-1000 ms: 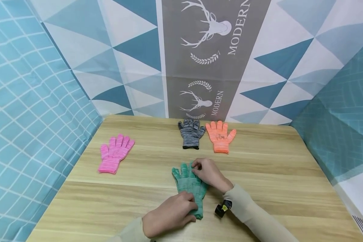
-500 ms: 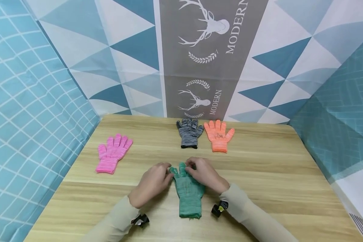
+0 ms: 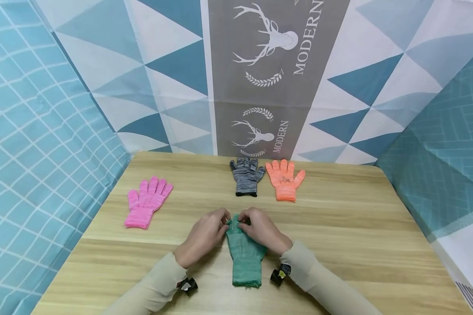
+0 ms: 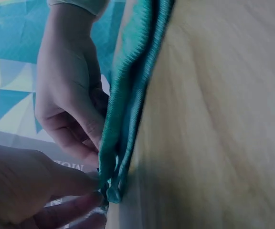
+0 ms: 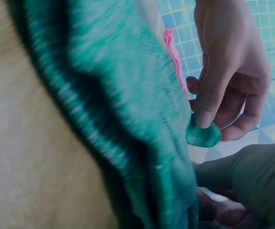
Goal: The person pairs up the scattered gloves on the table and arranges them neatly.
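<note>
A green knit glove (image 3: 246, 262) lies flat on the table, its cuff towards me and its fingers pointing away. My left hand (image 3: 205, 234) pinches a fingertip of it from the left; the right wrist view shows that thumb on the green tip (image 5: 204, 136). From the other side my right hand (image 3: 263, 229) grips the glove's fingers between thumb and forefinger. Both hands nearly meet at the glove's top and hide most of its fingers. In the left wrist view, the glove's layered side edge (image 4: 123, 95) stands slightly off the table.
A pink glove (image 3: 147, 203) lies at the left of the wooden table (image 3: 339, 245). At the back, a grey-black glove (image 3: 247, 177) and an orange glove (image 3: 285, 180) lie side by side. Patterned cloth walls (image 3: 173, 65) rise behind and at both sides.
My left hand has left the glove's cuff and moved up to its fingertips at the left. My right hand has shifted slightly left along the fingers, and the hands are closer together.
</note>
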{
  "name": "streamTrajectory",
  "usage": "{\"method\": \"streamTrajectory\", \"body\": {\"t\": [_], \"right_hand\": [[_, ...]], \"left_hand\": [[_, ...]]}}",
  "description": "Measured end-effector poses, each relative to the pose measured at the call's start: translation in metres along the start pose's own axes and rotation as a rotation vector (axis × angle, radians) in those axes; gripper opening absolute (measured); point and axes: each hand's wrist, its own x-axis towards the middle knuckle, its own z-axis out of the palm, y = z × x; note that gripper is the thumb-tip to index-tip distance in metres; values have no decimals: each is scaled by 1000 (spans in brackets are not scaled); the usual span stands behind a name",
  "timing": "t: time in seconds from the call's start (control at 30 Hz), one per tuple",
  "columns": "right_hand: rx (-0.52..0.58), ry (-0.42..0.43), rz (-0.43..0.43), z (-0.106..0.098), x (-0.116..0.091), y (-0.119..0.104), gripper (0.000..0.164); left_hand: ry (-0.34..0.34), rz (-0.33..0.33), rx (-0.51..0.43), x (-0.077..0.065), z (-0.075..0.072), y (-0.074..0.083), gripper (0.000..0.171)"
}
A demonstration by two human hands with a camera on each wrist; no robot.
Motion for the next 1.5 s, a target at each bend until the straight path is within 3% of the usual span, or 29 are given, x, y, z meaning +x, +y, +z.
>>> {"method": "streamTrajectory", "body": {"t": [0.13,0.23,0.37,0.5,0.7,0.87,1.0,1.23,1.33,1.5], "right_hand": [[-94,-6,-23,3,-3,0,15],[-96,-2,-26,1,-5,0,18],[-48,26,17,-10,-12,-1,22],[-24,50,64,-23,-23,0,21],[-117,-71,-16,-27,-40,6,19],[-177,-69,-32,-25,-45,9,19],[-192,-35,-24,-28,-49,5,22],[-245,-106,-95,-22,-69,-11,39],[-286,-126,-108,-16,-74,-14,47],[-333,-125,-116,-10,-73,-13,52]], "left_hand": [[20,28,139,-2,4,-4,14],[51,40,199,-3,5,-5,19],[67,76,176,-7,2,-1,24],[26,121,151,-10,-2,5,21],[-38,148,177,-13,1,9,24],[-31,210,162,-16,7,16,43],[-125,242,118,-23,8,26,65],[-382,136,192,-31,9,29,97],[-411,96,234,-31,9,28,101],[-384,62,248,-30,7,30,105]]}}
